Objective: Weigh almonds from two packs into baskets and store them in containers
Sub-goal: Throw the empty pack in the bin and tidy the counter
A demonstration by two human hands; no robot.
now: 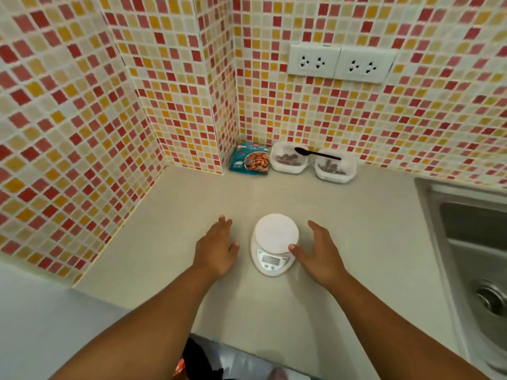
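Note:
A white kitchen scale (274,244) with a round bare platform sits on the beige counter (178,215). My left hand (216,249) hovers open just left of it, apart from it. My right hand (318,252) is open on its right, thumb tip at the platform's rim. At the back wall a blue almond pack (250,159) leans in the corner. Beside it stand two white containers with almonds inside, one (288,160) nearer the pack, the other (334,168) to its right. A black spoon (315,153) lies across their rims.
Mosaic-tiled walls close the counter at the left and back. A steel sink (474,242) is set into the counter at the right. Two white wall sockets (340,63) sit above the containers. The counter's front edge runs near the bottom.

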